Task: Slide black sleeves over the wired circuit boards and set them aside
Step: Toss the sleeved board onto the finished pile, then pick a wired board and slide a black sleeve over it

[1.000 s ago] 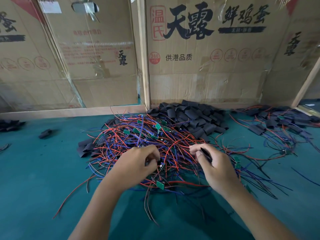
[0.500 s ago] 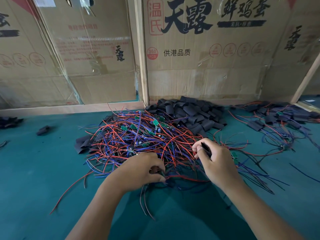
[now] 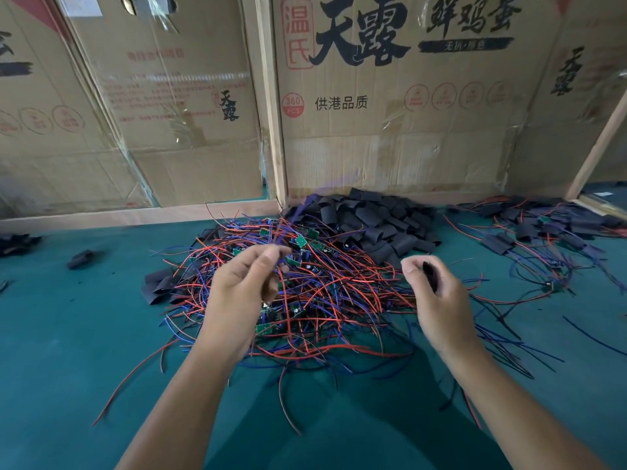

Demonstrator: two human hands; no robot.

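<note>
Wired circuit boards [image 3: 298, 290] lie in one big tangle of red and blue leads at the middle of the green table [image 3: 68, 351], small green boards showing here and there among the wires. Behind the tangle, against the cardboard boxes [image 3: 390, 113], sits a heap of loose black sleeves [image 3: 376, 228]; to the far right lies a looser spread of sleeved boards [image 3: 539, 232], apparently the finished ones.

The left hand [image 3: 244, 286] is raised over the tangle, thumb and fingers pinched on a few wires [image 3: 278, 242] that rise blurred above it; the board they belong to seems to hang below the hand, though motion blur makes this uncertain. The right hand [image 3: 437, 293] is curled around one black sleeve [image 3: 430, 273], which stands roughly upright in the fist.

The two hands are level and apart, the sleeve to the right of the pinched wires. The wires run up and down, much as the sleeve's long axis does, so the leads likely need feeding endwise into the sleeve's open mouth.
</note>
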